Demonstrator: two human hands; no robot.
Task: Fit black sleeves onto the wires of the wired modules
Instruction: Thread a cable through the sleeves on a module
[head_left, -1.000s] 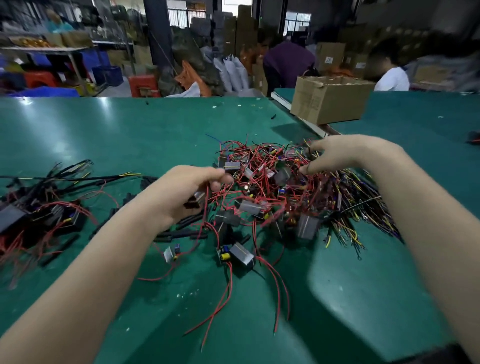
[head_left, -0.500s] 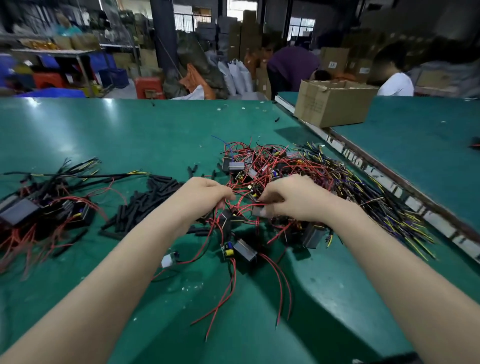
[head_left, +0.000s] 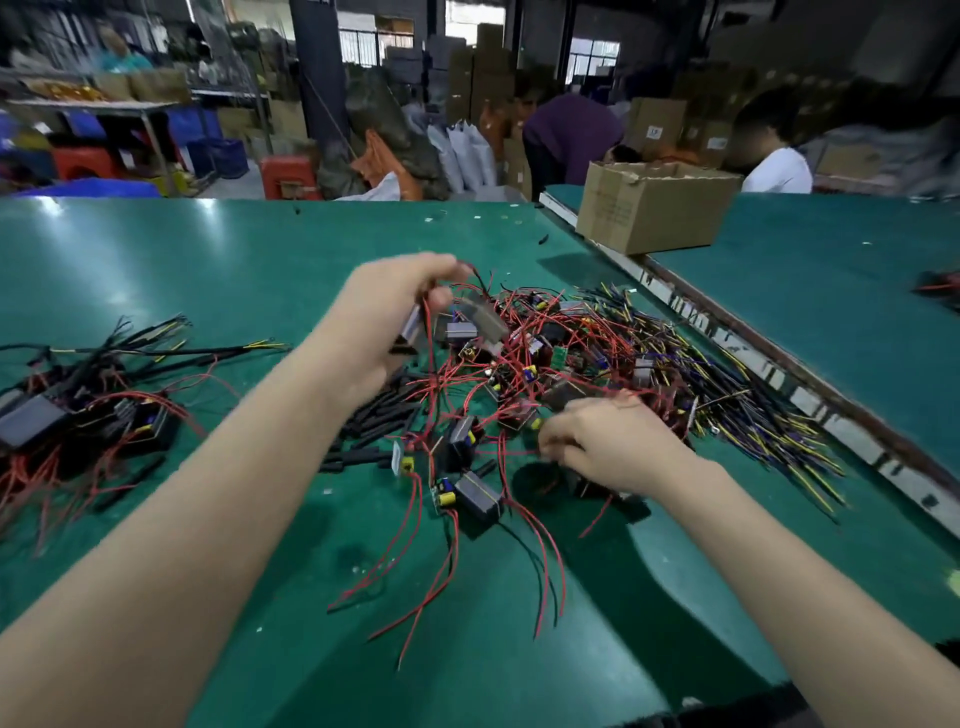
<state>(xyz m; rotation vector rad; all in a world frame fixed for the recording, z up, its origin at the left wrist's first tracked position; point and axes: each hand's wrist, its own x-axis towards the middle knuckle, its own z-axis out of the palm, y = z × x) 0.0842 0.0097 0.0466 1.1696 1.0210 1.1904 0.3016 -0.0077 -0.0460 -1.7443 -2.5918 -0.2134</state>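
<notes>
Half a second on, the left hand (head_left: 387, 317) has lifted away from the heap, raising a wired module (head_left: 480, 319) clear of the tangle, while the right hand (head_left: 605, 447) has dropped lower and nearer the body. The green bench (head_left: 156, 249) carries the work in three lots, seemingly sorted by stage: a sprawling pile of unsleeved modules (head_left: 561, 358) with red wires at centre, a heap of already sleeved modules (head_left: 83, 410) to the left, and a scatter of loose black sleeves (head_left: 379, 421) between them, within easy reach of both hands. A cardboard box (head_left: 649, 205) stands at the far edge where a second bench adjoins, and other workers bend over stock in the background. The left hand's fingers are curled round the raised module's red leads, the module itself blurred and dangling just above the pile, apparently held high so the wires pull free of their neighbours. The right hand, fingers curled, grips red wires low at the near edge of the pile, probably pinning the rest down. No sleeve appears to be on the lifted module's wires yet.
</notes>
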